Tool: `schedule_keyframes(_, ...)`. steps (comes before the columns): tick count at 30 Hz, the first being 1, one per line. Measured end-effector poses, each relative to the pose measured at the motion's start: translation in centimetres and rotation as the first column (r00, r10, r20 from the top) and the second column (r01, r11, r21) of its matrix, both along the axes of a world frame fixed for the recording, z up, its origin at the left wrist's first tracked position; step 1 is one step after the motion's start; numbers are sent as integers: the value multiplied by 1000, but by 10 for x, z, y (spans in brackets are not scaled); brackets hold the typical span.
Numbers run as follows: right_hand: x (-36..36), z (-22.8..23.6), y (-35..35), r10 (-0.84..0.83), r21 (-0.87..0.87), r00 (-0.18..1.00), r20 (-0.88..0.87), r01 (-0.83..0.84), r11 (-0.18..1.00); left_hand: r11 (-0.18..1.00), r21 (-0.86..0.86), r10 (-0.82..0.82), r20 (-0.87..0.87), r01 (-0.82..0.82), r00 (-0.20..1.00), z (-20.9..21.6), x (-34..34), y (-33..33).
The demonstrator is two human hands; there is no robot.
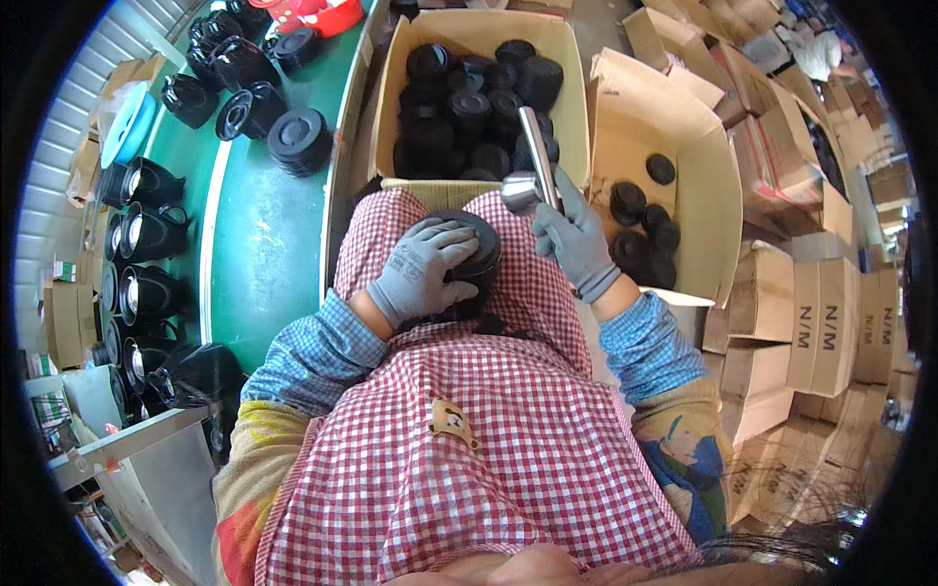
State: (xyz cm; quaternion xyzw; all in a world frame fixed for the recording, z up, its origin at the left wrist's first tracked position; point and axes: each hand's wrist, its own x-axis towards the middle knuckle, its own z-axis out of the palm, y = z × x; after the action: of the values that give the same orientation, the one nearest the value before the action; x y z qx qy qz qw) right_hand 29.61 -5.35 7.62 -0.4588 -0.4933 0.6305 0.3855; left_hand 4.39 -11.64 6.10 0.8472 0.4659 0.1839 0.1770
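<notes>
My gloved left hand (422,271) grips a round black lid (479,244) between my knees, its fingers laid over the top and the thumb along the near side. Below the lid is a dark body, mostly hidden by the hand and my lap. To the right, my gloved right hand (578,239) is raised and closed around a metal hammer (532,137). The hammer's shiny rod points up and away, and its round head (521,191) sits beside my fingers, apart from the lid.
Beyond my knees stands a cardboard box (389,107) full of black round parts. A second box (699,210) at right holds several black discs. On the green table (264,244) at left are black jugs (153,234) and stacked lids (299,142). Cartons (821,327) are piled at right.
</notes>
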Motion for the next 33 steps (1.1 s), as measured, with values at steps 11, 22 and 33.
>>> schedule_keyframes(11, 43, -34, -1, -89, -32, 996, 3, 89, 995, 961, 226, -170, 18, 161, 985, 7, -86, -77)
schedule_keyframes(22, -22, 51, 23, 453, 230, 764, 460, -595, 770, 964, -256, 58, 476, 75, 878, -22, -56, -8)
schedule_keyframes(33, -39, 63, 4, 566, -74, 628, 534, -632, 771, 784, -621, 595, 745, -13, 302, -15, -81, -8)
